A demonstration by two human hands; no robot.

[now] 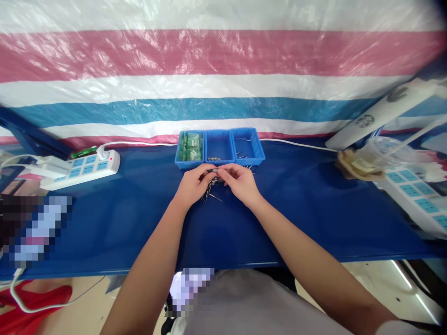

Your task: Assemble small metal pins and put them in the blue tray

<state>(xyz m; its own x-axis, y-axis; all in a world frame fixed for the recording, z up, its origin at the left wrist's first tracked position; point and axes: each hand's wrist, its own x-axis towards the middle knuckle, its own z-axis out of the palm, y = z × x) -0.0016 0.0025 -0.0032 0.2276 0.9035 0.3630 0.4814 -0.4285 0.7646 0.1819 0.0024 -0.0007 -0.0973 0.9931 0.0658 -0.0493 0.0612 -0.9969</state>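
My left hand [193, 185] and my right hand [240, 182] meet over the blue table [300, 218], just in front of three small blue bins. Both pinch a small grey metal part [215, 171] between their fingertips. Under the hands lies a loose heap of thin metal pins [211, 190]. The left bin [190, 148] holds green parts, the middle bin [219, 148] a row of small grey pieces, the right bin [247, 146] a few pins.
A white power strip [85, 166] with blue sockets lies at the back left. Another power strip [415, 193] sits at the right, beside a clear plastic cup [382, 152] and a white lamp arm [380, 114]. A striped tarp hangs behind the table.
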